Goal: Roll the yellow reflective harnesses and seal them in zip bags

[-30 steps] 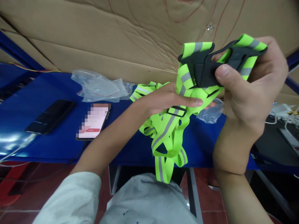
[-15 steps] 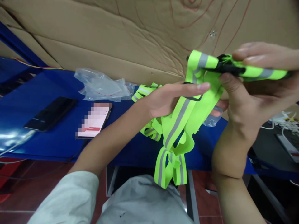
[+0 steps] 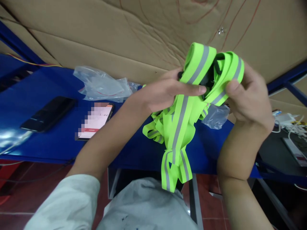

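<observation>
A neon-green reflective strap (image 3: 181, 124) with a grey stripe and black plastic fittings is held up between both hands. My left hand (image 3: 165, 91) grips it with the thumb laid across the front, near a black buckle. My right hand (image 3: 251, 94) is closed on the folded upper loops at the right, thumb in front and fingers hidden behind. The loose end hangs in loops below, past the table's front edge. Behind it, more green strap (image 3: 153, 131) lies bunched on the blue table (image 3: 134, 156); whether the two are joined I cannot tell.
On the left lie a black phone (image 3: 48, 113) with a white cable and a second phone (image 3: 96, 123) with a lit screen. Clear plastic bags (image 3: 103, 84) lie behind them, another bag (image 3: 216, 116) at right. A cardboard panel (image 3: 107, 35) stands at the back. White cables (image 3: 291, 123) heap far right.
My right hand has come inward and turned, folding its end of the strap into loops beside my left hand. The left hand has barely shifted and keeps its hold.
</observation>
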Tool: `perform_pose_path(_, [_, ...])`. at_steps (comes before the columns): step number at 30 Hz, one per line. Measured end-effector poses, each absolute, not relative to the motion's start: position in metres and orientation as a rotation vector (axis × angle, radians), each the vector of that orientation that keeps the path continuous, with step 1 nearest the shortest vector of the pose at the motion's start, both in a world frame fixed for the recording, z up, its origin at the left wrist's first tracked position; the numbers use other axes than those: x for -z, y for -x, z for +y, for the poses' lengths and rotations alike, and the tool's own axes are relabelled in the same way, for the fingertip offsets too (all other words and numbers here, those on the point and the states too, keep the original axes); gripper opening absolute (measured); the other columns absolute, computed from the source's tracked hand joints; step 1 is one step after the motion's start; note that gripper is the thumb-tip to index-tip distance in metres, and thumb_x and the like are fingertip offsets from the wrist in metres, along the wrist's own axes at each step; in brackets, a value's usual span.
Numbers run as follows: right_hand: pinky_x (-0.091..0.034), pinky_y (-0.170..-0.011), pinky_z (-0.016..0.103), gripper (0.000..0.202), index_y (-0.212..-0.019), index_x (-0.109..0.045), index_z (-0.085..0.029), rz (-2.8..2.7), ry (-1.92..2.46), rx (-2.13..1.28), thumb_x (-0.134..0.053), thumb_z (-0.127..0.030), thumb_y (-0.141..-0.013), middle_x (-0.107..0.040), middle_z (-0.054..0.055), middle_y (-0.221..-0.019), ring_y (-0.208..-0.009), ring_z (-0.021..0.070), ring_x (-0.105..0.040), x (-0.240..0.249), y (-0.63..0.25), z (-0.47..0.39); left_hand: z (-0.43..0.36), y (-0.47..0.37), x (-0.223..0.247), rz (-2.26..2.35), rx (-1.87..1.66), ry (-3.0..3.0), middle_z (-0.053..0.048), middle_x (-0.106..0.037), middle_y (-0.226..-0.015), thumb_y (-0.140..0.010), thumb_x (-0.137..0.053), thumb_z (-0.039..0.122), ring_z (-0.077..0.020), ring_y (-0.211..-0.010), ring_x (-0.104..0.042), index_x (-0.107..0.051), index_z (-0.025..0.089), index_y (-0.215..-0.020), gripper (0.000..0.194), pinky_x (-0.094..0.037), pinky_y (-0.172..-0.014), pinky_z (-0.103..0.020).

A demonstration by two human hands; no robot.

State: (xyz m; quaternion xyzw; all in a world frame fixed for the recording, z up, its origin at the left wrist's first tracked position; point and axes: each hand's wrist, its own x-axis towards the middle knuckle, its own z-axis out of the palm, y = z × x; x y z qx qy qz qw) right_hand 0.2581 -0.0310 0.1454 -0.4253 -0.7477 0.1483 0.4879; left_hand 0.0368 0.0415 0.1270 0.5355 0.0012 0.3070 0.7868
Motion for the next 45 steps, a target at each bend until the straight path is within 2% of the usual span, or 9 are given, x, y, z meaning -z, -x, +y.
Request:
perform_pose_path(4, [-0.067, -0.092, 0.05, 0.035, -0.111, -0.078, -0.027, -1.764, 1.129, -0.246, -0.081, -0.054, -0.09, -0.076, -0.004, -0.101, -0.1, 0.0239, -0.076, -0.14, -0.245, -0.032, 0.039, -0.041, -0.127, 0.051, -0.644, -1.078, -0.003, -0.077, -0.093, -0.091, -0.072, 0.007, -0.0171, -0.087, -0.074, -0.073, 0.011, -0.102, 0.012, -0.06, -0.083, -0.028])
perform_pose_path(9, [-0.064, -0.095, 0.045, 0.033, -0.114, -0.077, -0.025, -1.741, 1.011, 0.01, -0.083, -0.048, -0.09, -0.076, -0.005, -0.103, -0.101, 0.021, -0.075, -0.138, -0.233, -0.027, 0.043, -0.045, -0.123, 0.003, -0.655, -1.08, -0.002, -0.074, -0.09, -0.092, -0.069, 0.009, -0.0153, -0.083, -0.073, -0.072, 0.013, -0.1, 0.01, -0.059, -0.087, -0.03])
perform_pose_path(17, [-0.056, -0.103, 0.044, 0.025, -0.116, -0.075, -0.026, -1.508, 0.871, 0.383, -0.08, -0.033, -0.093, -0.074, -0.008, -0.098, -0.105, 0.0216, -0.075, -0.135, -0.239, -0.013, 0.042, -0.055, -0.108, 0.079, -0.701, -1.263, -0.006, -0.073, -0.131, -0.067, -0.094, 0.01, -0.0286, -0.127, -0.07, -0.053, 0.028, -0.141, 0.086, -0.057, -0.105, -0.038])
perform_pose_path(24, [-0.051, -0.111, 0.059, 0.035, -0.13, -0.075, -0.044, -1.703, 0.774, 0.597, -0.067, -0.043, -0.096, -0.076, -0.009, -0.125, -0.12, 0.0329, -0.071, -0.142, -0.233, -0.024, 0.043, -0.047, -0.113, -0.059, -0.537, -1.138, -0.006, -0.077, -0.109, -0.085, -0.084, 0.017, -0.0193, -0.097, -0.074, -0.071, 0.017, -0.112, 0.031, -0.061, -0.093, -0.033])
perform_pose_path(27, [-0.054, -0.107, 0.06, 0.031, -0.125, -0.076, -0.051, -1.752, 0.877, 0.552, -0.066, -0.046, -0.096, -0.078, -0.009, -0.12, -0.115, 0.0343, -0.071, -0.143, -0.234, -0.03, 0.046, -0.047, -0.114, -0.196, -0.421, -1.089, -0.003, -0.078, -0.108, -0.091, -0.079, 0.024, -0.0231, -0.109, -0.074, -0.076, 0.017, -0.107, 0.018, -0.06, -0.097, -0.032])
perform_pose_path(30, [-0.053, -0.111, 0.058, 0.026, -0.12, -0.077, -0.053, -1.796, 0.98, 0.548, -0.065, -0.048, -0.098, -0.075, -0.009, -0.123, -0.119, 0.0331, -0.069, -0.144, -0.234, -0.035, 0.048, -0.05, -0.115, -0.241, -0.418, -1.03, -0.003, -0.08, -0.107, -0.097, -0.072, 0.032, -0.0265, -0.127, -0.07, -0.077, 0.019, -0.104, 0.016, -0.058, -0.103, -0.032])
perform_pose_path(34, [-0.045, -0.122, 0.056, 0.029, -0.125, -0.077, -0.051, -1.955, 1.103, 0.318, -0.063, -0.045, -0.101, -0.064, -0.008, -0.144, -0.14, 0.0314, -0.057, -0.152, -0.241, -0.041, 0.047, -0.055, -0.116, -0.109, -0.5, -0.996, -0.004, -0.08, -0.098, -0.092, -0.076, 0.027, -0.0215, -0.106, -0.076, -0.076, 0.017, -0.095, 0.01, -0.06, -0.097, -0.029])
perform_pose_path(39, [-0.026, -0.139, 0.051, 0.078, -0.153, -0.053, -0.053, -2.069, 0.919, -0.269, -0.075, -0.072, -0.082, -0.036, -0.016, -0.171, -0.166, 0.0279, -0.025, -0.159, -0.269, -0.041, 0.043, -0.055, -0.11, 0.103, -0.698, -1.073, 0.001, -0.078, -0.092, -0.074, -0.084, 0.012, -0.0184, -0.088, -0.077, -0.069, 0.019, -0.1, 0.03, -0.062, -0.081, -0.028])
perform_pose_path(45, [-0.064, -0.094, 0.05, 0.062, -0.127, -0.076, -0.033, -1.832, 1.269, -0.243, -0.091, -0.062, -0.075, -0.076, 0.001, -0.11, -0.103, 0.0283, -0.075, -0.152, -0.267, -0.036, 0.039, -0.056, -0.106, 0.162, -0.787, -1.18, 0.002, -0.078, -0.108, -0.062, -0.09, 0.011, -0.0219, -0.105, -0.076, -0.065, 0.028, -0.113, 0.06, -0.06, -0.086, -0.026])
